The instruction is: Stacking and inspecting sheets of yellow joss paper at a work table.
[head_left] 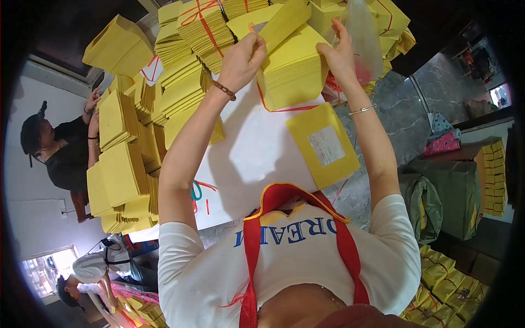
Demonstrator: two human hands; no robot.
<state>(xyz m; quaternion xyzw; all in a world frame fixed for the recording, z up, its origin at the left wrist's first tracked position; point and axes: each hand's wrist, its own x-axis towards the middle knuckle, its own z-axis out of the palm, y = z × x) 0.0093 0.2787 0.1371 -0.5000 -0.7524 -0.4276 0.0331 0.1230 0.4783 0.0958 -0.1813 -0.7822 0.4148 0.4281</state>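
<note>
Your two hands were apart at the far side of the white table (240,164): your left hand (244,61) was pinched on a slanting yellow envelope (287,24), while your right hand (340,57) was spread, its thumb at the corner of the yellow stack (292,85); whether that thumb pressed could not be told. The stack stood on the table below both hands, with a red strap (290,109) at its near foot.

One envelope alone looked light and flexible, easy to crease and perhaps a little slick, best pinched near a corner. The whole stack was likely heavy and firm, though its layers might have slid apart, so gripping it by both sides, palms squared to the edges, seemed wiser.

You had one stack between your hands, one envelope in your left, and one yellow packet with one white label (326,146) lying nearer you. One clear bag (363,41) was just beyond your right hand. Two co-workers were at the left; the yellow piles (123,175) there overlapped too much to count
</note>
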